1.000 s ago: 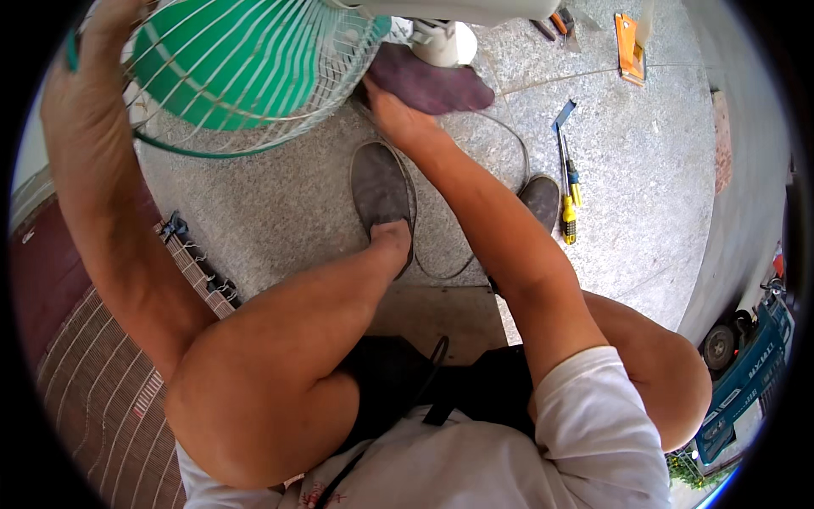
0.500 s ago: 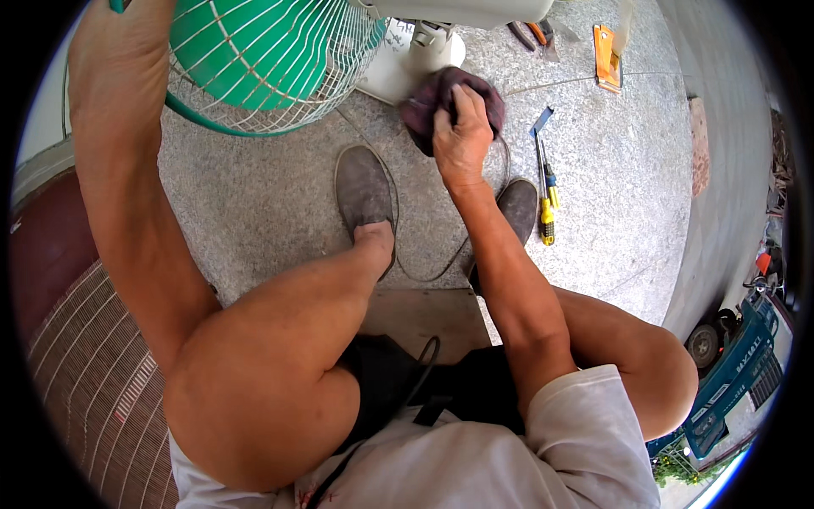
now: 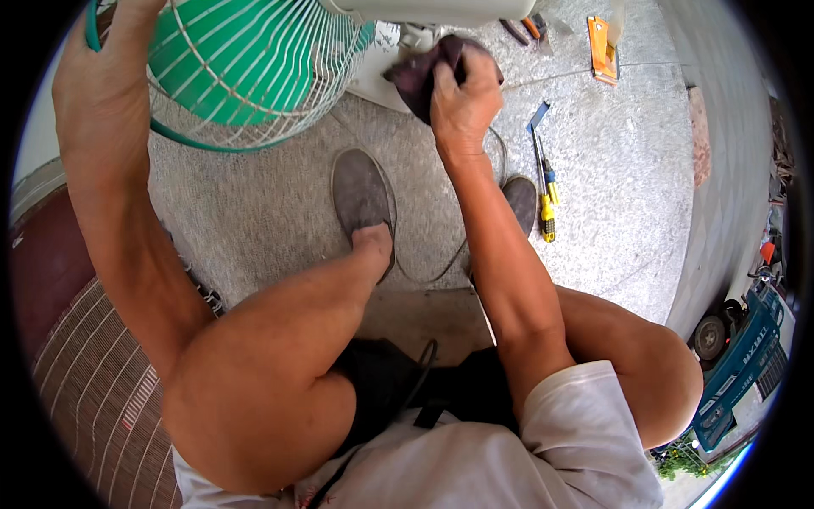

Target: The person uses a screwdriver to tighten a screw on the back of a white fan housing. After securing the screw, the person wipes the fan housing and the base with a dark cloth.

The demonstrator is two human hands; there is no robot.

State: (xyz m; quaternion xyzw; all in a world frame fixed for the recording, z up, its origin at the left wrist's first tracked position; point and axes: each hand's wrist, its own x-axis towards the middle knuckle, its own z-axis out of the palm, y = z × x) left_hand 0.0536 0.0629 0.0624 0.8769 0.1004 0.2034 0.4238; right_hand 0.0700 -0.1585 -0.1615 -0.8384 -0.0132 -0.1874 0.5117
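A fan with green blades (image 3: 246, 59) behind a pale wire guard (image 3: 292, 110) and a green rim tilts at the upper left. My left hand (image 3: 106, 59) grips the fan guard by its rim; its fingertips run out of the picture at the top. In my right hand (image 3: 468, 102) is a crumpled dark purple cloth (image 3: 420, 81), pinched between thumb and fingers. The cloth is just below the fan's off-white housing (image 3: 424, 8) and partly covers the pale base (image 3: 373, 85) behind it.
Right of my shoe (image 3: 521, 204), two screwdrivers (image 3: 548, 204) and a blue-ended tool (image 3: 539, 114) lie on the concrete. Farther off are orange-handled pliers (image 3: 532, 30) and an orange packet (image 3: 603, 51). A cord (image 3: 437, 278) loops around my left shoe (image 3: 360, 187).
The fan guard has shifted left and a little nearer, with my left hand on it. My right hand has drawn the cloth up from beside the base toward the housing.
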